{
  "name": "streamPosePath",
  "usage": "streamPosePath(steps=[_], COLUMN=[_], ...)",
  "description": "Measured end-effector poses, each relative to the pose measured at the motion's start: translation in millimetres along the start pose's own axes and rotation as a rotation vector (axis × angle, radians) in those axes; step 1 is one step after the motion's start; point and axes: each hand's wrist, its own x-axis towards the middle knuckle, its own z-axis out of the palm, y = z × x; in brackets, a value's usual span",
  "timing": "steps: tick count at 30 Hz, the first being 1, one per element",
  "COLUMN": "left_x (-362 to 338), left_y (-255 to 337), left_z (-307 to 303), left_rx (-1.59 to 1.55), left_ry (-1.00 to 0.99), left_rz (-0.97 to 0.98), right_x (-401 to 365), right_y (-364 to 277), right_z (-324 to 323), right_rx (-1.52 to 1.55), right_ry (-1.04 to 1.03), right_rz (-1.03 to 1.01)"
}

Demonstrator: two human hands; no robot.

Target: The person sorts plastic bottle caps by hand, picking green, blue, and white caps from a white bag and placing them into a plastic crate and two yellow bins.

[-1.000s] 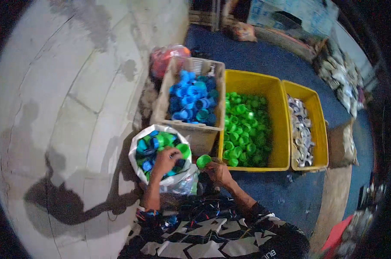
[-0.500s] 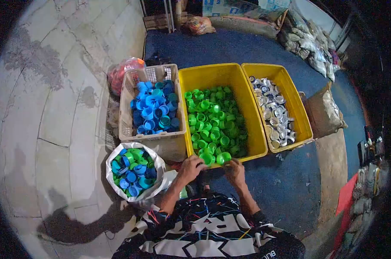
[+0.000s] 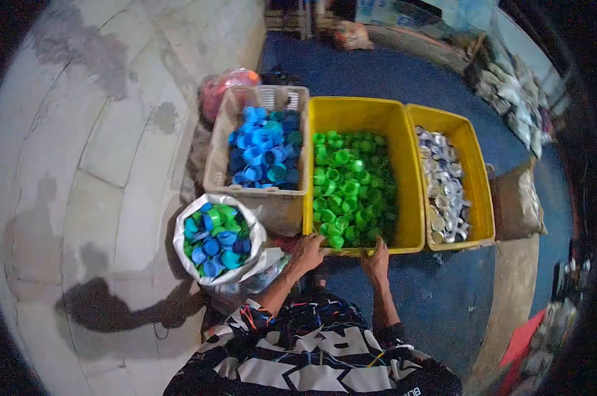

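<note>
yellow plastic rim (image 3: 404, 250) lies at both hands: the right hand (image 3: 376, 263) has its fingers spread; whether the left hand (image 3: 308, 253) pinches anything, i cannot tell. the rim stands before heaped round green plastic caps (image 3: 345, 191), too many to count, inside one large bin. around it: one beige plastic crate (image 3: 262, 191) of blue caps (image 3: 262, 145), one white sack (image 3: 257, 241) of mixed caps (image 3: 213, 244), one narrower yellow bin (image 3: 469, 142) of whitish pieces (image 3: 447, 185).

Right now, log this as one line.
left hand: at front edge of green-cap bin | right hand: same edge | sack: blue and green caps
</note>
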Motion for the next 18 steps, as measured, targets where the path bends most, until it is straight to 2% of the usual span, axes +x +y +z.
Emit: streamPosePath(steps=[2, 3, 6, 7, 10, 13, 16, 18], left_x=[-17, -27, -47, -54, -80, -113, -153, -177], left_y=[3, 6, -12, -15, -10, -35, -69, -82], left_z=[-17, -26, -42, -47, -83, -93, -101, -113], left_rx=[-0.047, -0.121, -0.103, -0.057, -0.087, -0.107, -0.081, -0.101], left_ry=[-0.044, 0.049, 0.057, 0.118, 0.123, 0.289, 0.348, 0.412], left_rz=[-0.083, -0.025, -0.049, -0.024, -0.175, -0.232, -0.373, -0.441], right_x=[-7, -11, -5, 0, 13, 22, 23, 18], right_y=[-2, -4, -3, -8, -38, -71, -124, -146], right_z=[12, 16, 47, 54, 73, 101, 114, 133], right_rx=[0.037, 0.053, 0.026, 0.025, 0.018, 0.055, 0.200, 0.134], right_ry=[-0.098, -0.091, -0.111, -0.169, -0.284, -0.320, -0.545, -0.593], right_rz=[0.025, -0.069, -0.230, -0.245, -0.320, -0.450, -0.391, -0.477])
